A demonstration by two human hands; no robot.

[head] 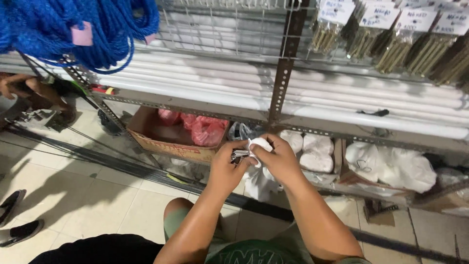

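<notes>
My left hand [227,168] pinches a bundle of thin metal nails or pins [239,154] at the mouth of a white plastic bag [258,182]. My right hand [276,159] grips the bunched top of that bag, which hangs down between my hands. Both hands are held in front of the lowest shelf of a slotted metal rack [281,78]. My knees show at the bottom of the view.
A cardboard box [161,139] with red plastic bags [207,129] sits on the low shelf, with white bags [391,164] to its right. Long white tubes [342,105] lie above. Blue rope coils [78,29] and packets of nails [391,44] hang overhead. Another person's feet [19,220] stand left.
</notes>
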